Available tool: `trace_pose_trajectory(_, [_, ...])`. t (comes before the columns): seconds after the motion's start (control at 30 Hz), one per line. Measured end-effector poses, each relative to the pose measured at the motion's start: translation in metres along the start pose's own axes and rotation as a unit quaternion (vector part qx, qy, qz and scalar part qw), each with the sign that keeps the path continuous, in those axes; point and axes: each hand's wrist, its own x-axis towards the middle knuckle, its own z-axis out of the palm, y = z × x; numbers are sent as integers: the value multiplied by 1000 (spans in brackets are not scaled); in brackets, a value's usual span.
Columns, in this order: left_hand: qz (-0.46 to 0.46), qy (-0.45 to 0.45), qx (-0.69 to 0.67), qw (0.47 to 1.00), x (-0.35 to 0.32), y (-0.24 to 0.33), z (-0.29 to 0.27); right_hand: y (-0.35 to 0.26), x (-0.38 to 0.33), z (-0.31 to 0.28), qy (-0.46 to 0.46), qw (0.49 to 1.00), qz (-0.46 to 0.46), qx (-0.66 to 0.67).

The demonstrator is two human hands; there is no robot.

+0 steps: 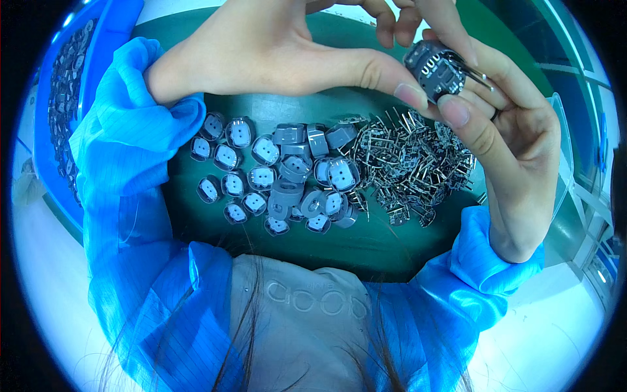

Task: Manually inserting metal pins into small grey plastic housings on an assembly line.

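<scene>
A dark grey, blocky part with thin metal prongs (436,70) was held above the work surface between both bare hands, directly between their fingertips. Its prongs ran rightward and slightly down, toward the curled fingers of the right hand (522,137). The left hand (261,59) was clamped on it from the left, thumb at its lower left edge; the right thumb pressed its lower end. Fingers hid its upper right side. Below on the green mat (353,255) lay a tangled heap of silvery pronged metal pieces (418,157), with grey rounded plastic housings with pale faces (264,176) just left of it.
</scene>
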Motion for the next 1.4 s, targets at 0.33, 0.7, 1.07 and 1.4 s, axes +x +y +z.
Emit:
trace_pose_trajectory(0.33, [-177, -7, -82, 981, 14, 26, 2, -30, 1, 10, 35, 999, -6, 29])
trace_pose_trajectory(0.7, [-437, 75, -24, 896, 43, 66, 17, -2, 1, 14, 140, 916, -194, -321])
trace_pose_trajectory(1.07, [-183, -43, -70, 980, 5, 37, 9, 0, 5, 2, 54, 739, -397, -542])
trace_pose_trajectory(1.4, [-419, 53, -384, 821, 7, 39, 12, 10, 11, 33, 220, 811, -349, -414])
